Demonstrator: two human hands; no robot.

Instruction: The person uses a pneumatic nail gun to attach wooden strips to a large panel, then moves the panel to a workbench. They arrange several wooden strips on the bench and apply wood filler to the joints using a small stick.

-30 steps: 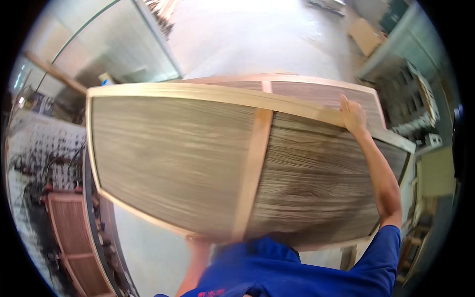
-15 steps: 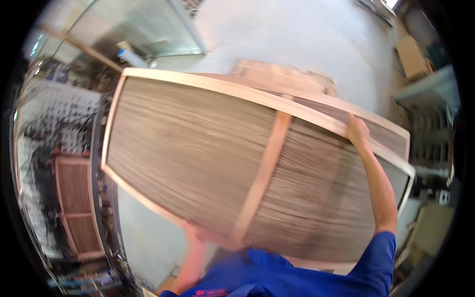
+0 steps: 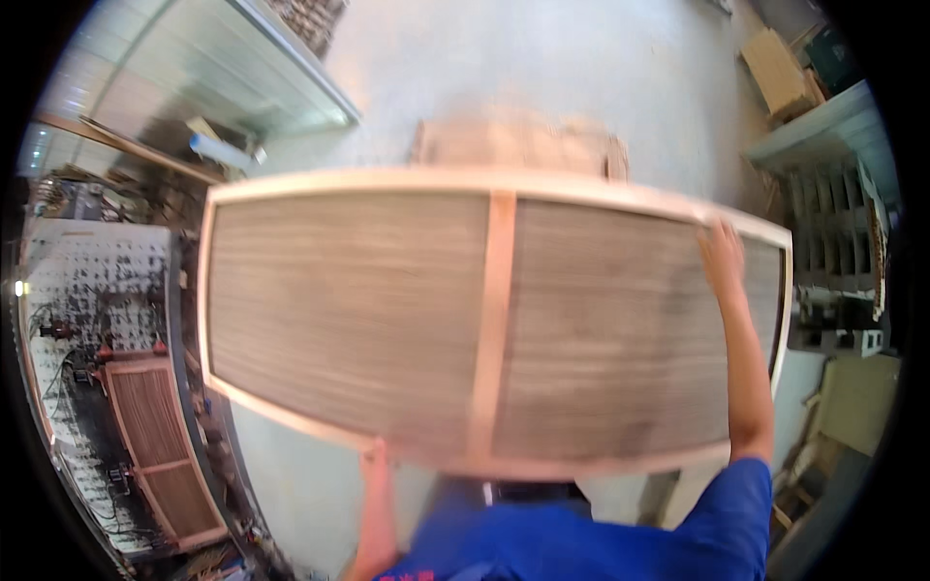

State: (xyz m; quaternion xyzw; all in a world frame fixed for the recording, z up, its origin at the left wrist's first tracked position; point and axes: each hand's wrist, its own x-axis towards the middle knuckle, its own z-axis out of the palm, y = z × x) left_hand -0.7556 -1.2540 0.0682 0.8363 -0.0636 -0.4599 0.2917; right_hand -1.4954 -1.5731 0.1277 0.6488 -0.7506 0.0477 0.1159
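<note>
A large framed wooden panel (image 3: 349,300), perhaps a cabinet door, spans the view in front of me. Its frame is pale wood, its two infills are brown and streaky, and a lighter crossbar (image 3: 494,339) divides them. My left hand (image 3: 376,459) grips the near edge, left of the crossbar, with part of its fingers hidden by the frame. Reaching across the face, my right hand (image 3: 721,252) holds the far edge toward the right end. Motion smears both hands slightly. Whatever lies directly beneath the panel is hidden.
Beyond the panel's far edge shows brown cardboard (image 3: 513,143). A similar smaller-looking panel (image 3: 160,436) sits at a dark workbench on the left, near a dotted white board (image 3: 97,281). Glass sheeting (image 3: 223,77) stands far left. Grey racks (image 3: 833,223) and a box (image 3: 778,73) are right.
The tilted panel has swung nearly level, its right end moving away from me and its near edge lifting off my body. A second panel seen behind it is now covered. Both hands kept their grip.
</note>
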